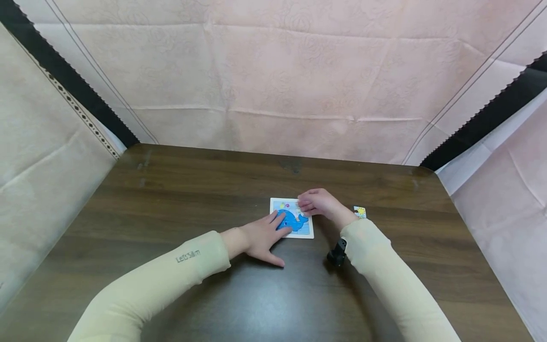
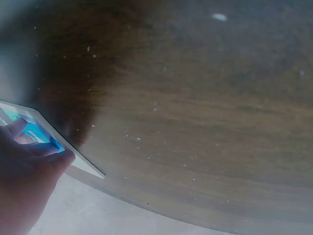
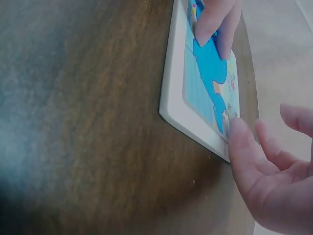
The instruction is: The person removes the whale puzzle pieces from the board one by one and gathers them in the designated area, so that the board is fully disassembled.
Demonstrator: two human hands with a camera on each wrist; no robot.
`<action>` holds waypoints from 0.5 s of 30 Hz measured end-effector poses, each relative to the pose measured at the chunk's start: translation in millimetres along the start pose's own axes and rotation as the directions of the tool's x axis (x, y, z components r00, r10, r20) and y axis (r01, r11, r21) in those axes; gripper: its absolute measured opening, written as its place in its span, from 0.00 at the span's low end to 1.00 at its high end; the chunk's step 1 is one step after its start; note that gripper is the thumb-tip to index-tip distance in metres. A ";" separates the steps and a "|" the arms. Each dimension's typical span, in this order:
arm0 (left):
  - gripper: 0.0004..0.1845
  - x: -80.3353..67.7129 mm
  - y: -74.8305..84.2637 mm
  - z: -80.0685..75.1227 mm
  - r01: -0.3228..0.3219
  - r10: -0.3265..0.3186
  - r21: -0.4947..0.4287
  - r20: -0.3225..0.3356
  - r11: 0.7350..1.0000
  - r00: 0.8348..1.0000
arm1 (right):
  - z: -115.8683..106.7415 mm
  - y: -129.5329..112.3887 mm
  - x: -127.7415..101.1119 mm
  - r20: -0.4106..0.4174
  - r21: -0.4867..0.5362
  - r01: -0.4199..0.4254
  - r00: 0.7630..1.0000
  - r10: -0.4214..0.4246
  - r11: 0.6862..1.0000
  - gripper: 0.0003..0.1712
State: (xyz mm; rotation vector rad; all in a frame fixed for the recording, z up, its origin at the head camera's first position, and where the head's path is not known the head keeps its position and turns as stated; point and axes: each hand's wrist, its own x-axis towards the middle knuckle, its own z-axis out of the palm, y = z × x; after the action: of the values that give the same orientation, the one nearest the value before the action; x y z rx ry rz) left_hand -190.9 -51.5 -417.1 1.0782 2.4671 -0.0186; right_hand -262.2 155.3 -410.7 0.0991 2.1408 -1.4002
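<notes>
A small white-framed puzzle board (image 1: 308,233) with a blue whale picture lies flat on the dark wooden table (image 1: 179,199). My left hand (image 1: 262,235) rests flat beside it, straight fingers pressing on the whale. In the left wrist view the left hand (image 2: 27,171) covers the board (image 2: 80,164) near its corner. My right hand (image 1: 318,202) hovers at the board's upper right, fingers loosely bent, tips touching the board. The right wrist view shows the right hand (image 3: 266,171) with a fingertip against the board (image 3: 171,98) rim and nothing between the fingers. Left fingers (image 3: 215,19) press farther along.
A small loose puzzle piece (image 1: 360,212) with a yellow picture lies on the table just right of my right wrist. A black wrist camera (image 1: 337,254) sits under the right sleeve. Pink cloth walls (image 1: 273,85) enclose the table on three sides.
</notes>
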 end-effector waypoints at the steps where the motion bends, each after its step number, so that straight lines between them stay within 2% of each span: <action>1: 0.48 0.2 0.5 -0.5 0.002 -0.002 0.004 0.002 1.000 1.000 | 0.2 0.3 0.5 -0.001 -0.003 0.001 1.000 -0.001 1.000 0.24; 10: 0.48 1.0 2.0 -3.8 0.019 -0.020 0.025 0.021 0.999 1.000 | 4.3 -3.7 3.5 -0.037 -0.022 -0.017 0.999 0.016 1.000 0.23; 15: 0.48 0.8 1.7 -7.3 0.011 -0.011 0.008 0.022 1.000 1.000 | 7.8 -4.9 3.4 -0.066 -0.040 -0.024 0.998 0.022 0.999 0.21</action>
State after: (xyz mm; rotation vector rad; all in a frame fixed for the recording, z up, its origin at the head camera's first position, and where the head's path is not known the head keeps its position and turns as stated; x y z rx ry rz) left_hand -193.0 -48.5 -410.6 1.0624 2.4548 -0.0435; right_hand -263.4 145.5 -410.7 0.1554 2.2134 -1.3572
